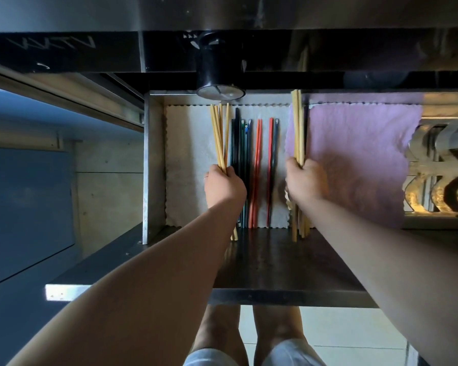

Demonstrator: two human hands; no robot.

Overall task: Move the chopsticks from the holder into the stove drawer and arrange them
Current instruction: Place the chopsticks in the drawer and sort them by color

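The stove drawer (154, 165) is pulled out below me, lined with a white cloth (188, 159). My left hand (224, 186) grips a bunch of bamboo chopsticks (218, 133) over the cloth's middle. My right hand (304, 180) grips a second bunch of bamboo chopsticks (297, 122) at the edge of a purple cloth (354, 159). Between my hands lie several dark and green chopsticks (239, 154) and orange-red chopsticks (258, 159), side by side, pointing away from me. The holder is not recognisable in view.
A black stove knob (218, 72) juts out above the drawer's far end. The drawer's dark front panel (275, 262) lies under my forearms. A metal grate (439, 165) shows at the right. A blue cabinet face (24, 207) stands at the left. My legs are below.
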